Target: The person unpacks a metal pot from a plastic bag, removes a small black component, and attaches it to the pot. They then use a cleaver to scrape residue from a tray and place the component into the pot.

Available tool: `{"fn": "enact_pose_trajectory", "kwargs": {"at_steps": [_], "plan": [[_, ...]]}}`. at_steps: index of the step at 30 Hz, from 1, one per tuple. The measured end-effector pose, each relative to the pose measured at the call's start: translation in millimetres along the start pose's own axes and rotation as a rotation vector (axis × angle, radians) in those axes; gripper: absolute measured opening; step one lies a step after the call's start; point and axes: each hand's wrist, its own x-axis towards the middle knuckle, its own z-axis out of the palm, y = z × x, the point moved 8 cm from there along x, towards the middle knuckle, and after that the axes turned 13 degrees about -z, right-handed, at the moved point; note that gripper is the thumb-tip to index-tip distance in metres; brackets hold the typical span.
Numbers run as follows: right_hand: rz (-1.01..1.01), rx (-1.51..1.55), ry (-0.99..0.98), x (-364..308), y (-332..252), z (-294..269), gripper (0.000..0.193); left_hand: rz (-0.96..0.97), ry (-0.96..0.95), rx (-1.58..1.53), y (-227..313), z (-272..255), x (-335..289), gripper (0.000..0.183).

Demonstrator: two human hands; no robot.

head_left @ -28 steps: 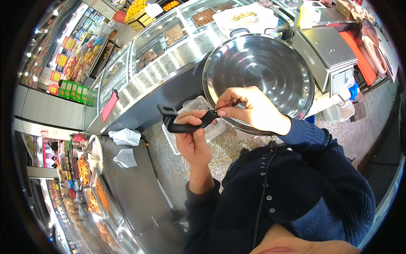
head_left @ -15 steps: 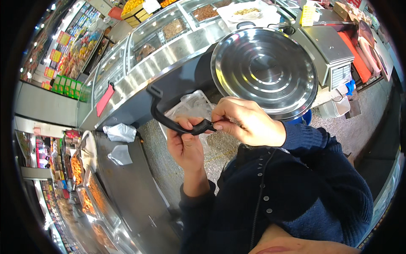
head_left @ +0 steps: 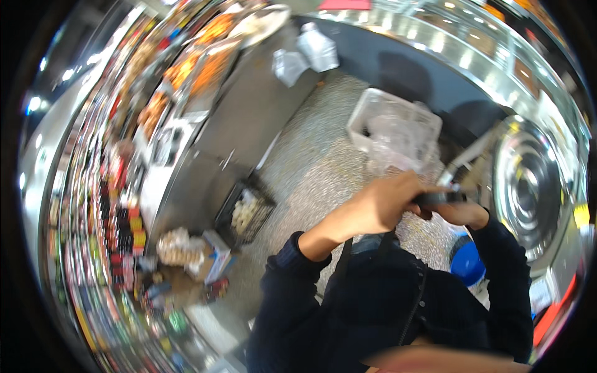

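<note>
At far left, shelves of packaged goods are seen, and one black crate (head_left: 245, 212) of pale items stands on the speckled floor (head_left: 311, 174). Two white bags (head_left: 308, 56) lie on the dark counter. One clear plastic tub (head_left: 392, 127) is set near the hands. The left hand (head_left: 376, 208) is curled shut around one black strap (head_left: 438, 198), held at chest height. The right hand (head_left: 460, 214) is closed on the same strap, just beside the left. One large steel lid (head_left: 528, 193) is seen at right, and one blue cap-shaped item (head_left: 467, 264) below it.
</note>
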Motion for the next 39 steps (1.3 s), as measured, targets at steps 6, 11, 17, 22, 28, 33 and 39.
{"fn": "enact_pose_trajectory", "kwargs": {"at_steps": [6,11,17,22,28,33,39], "plan": [[0.256,0.800,-0.331,56,51,87,0.030,0.049,-0.078,0.133,-7,-46,-77,0.026],[0.239,0.576,-0.372,153,69,130,0.029,-0.109,0.022,0.135,-65,-113,-136,0.023],[0.130,0.284,-0.564,305,38,195,0.028,-0.372,0.346,-0.089,-146,-237,-218,0.018],[0.020,0.119,-0.661,418,15,247,0.023,-0.498,0.541,-0.055,-208,-321,-280,0.015],[-0.225,-0.083,-0.722,557,50,260,0.035,-0.655,0.924,-0.532,-345,-376,-352,0.015],[0.056,0.365,0.098,770,144,140,0.062,-0.387,1.630,-1.494,-466,-387,-439,0.008],[0.205,0.649,0.400,935,196,96,0.051,-0.261,1.899,-1.646,-552,-484,-489,0.012]]}}
